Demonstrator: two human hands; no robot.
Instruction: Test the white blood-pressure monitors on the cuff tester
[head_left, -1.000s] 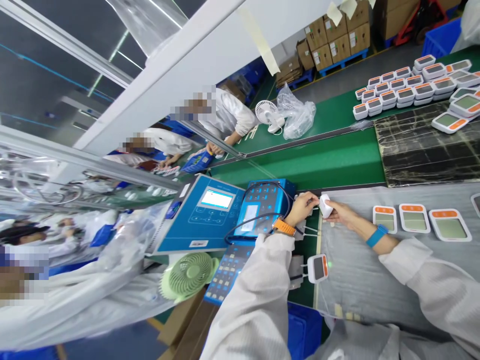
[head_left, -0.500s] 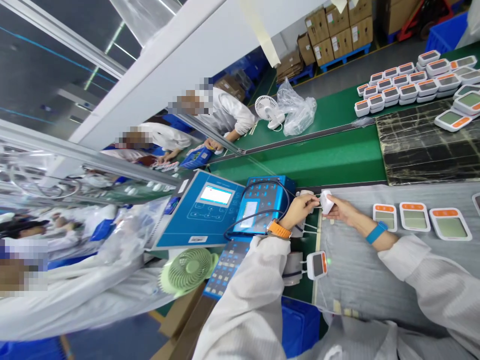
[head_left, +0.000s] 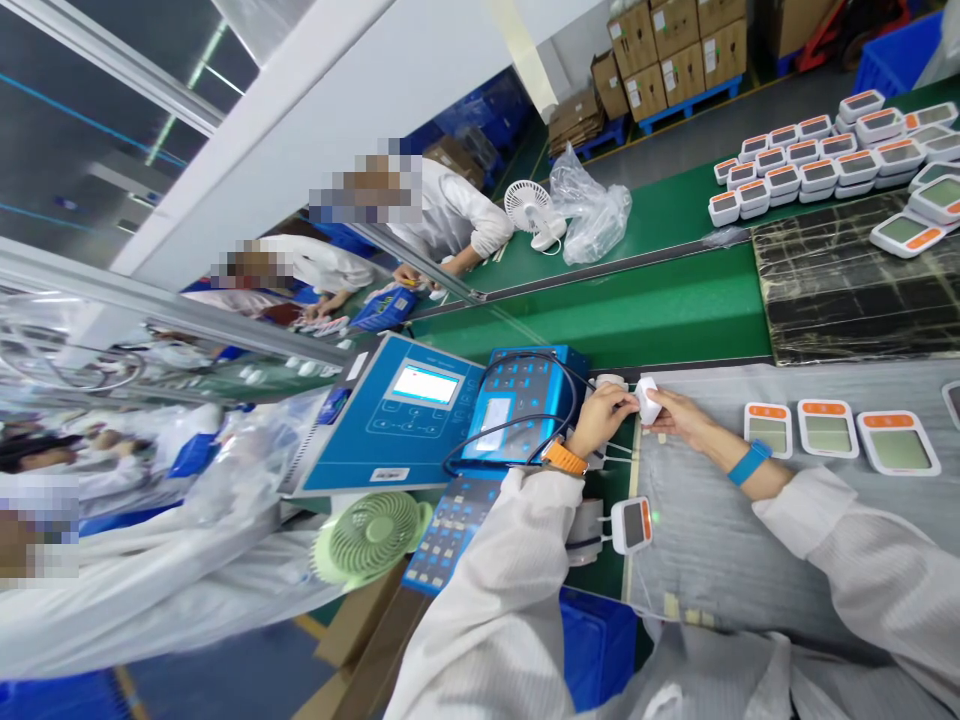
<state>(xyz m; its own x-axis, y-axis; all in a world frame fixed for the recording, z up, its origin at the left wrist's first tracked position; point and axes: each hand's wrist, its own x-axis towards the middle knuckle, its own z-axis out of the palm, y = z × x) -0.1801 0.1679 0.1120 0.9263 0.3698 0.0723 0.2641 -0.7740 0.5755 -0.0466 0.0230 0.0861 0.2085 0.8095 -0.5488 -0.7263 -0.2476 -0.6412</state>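
A small white device (head_left: 647,400), tilted edge-on, is in my right hand (head_left: 681,418), whose fingers are closed around its right side. My left hand (head_left: 602,416), wearing an orange watch, pinches at the device's left edge; whatever lies between those fingertips is too small to make out. Below my left hand, a white device with a dark screen and orange strip (head_left: 632,525) has a white cable at its left side. To the right of my right wrist, several white devices with orange strips lie in a row, among them a display unit (head_left: 827,429).
A blue tester with a lit screen (head_left: 427,385) and a blue keypad box (head_left: 517,400) with a looped black cable stand left. A green fan (head_left: 375,540) is nearer. Stacked devices (head_left: 817,175) fill the far right shelf. Co-workers sit along the line by a white fan (head_left: 529,207).
The white device has turned slightly and shifted a little left in my right hand. My left fingertips now meet its edge, where a small gap showed before. The view has shifted slightly.
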